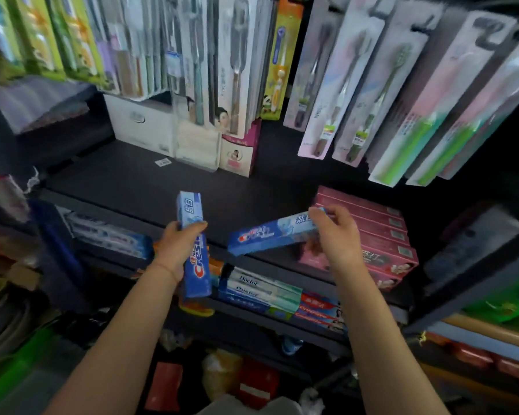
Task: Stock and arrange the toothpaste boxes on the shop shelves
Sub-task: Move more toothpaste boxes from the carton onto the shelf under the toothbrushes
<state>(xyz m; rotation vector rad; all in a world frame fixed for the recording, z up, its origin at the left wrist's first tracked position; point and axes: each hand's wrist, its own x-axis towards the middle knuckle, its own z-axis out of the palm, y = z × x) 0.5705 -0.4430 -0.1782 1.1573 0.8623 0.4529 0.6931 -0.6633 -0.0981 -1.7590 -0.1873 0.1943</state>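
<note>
A: Item one, nearest us: our left hand (177, 248), fingers and thumb clamped round the middle of a blue Crest box (194, 244). Position?

B: We hold it nearly upright, its lower end down in front of the lower shelf (282, 323), its top end risen above the edge of the dark shelf (168, 181).

A: Item two: our right hand (337, 235).

B: Its fingertips pinch the pale end of a second blue Crest box (270, 235). We hold that one almost level, slightly tilted, over the front edge of the dark shelf, its far end just beside the stack of pink boxes (372, 235). Whether they touch, we cannot tell.

A: Lower shelf, under our hands?

B: White and teal Doctor boxes (258, 290) lying flat, red Colgate boxes (319, 310) to their right, and blue and white boxes (108, 236) well off to the left.

A: Pink stack, location?

B: Right part of the dark shelf, laid flat in several layers, ends towards us.

A: Farther back on that shelf?

B: A small pink and white carton (240, 151) upright at the back, a clear plastic holder (197, 145) just left of it, a white box (140, 122) beyond that.

A: Farthest entry?

B: Carded toothbrushes (342, 82) hanging in rows above, and green packets (57, 40) at upper left, blurred.
</note>
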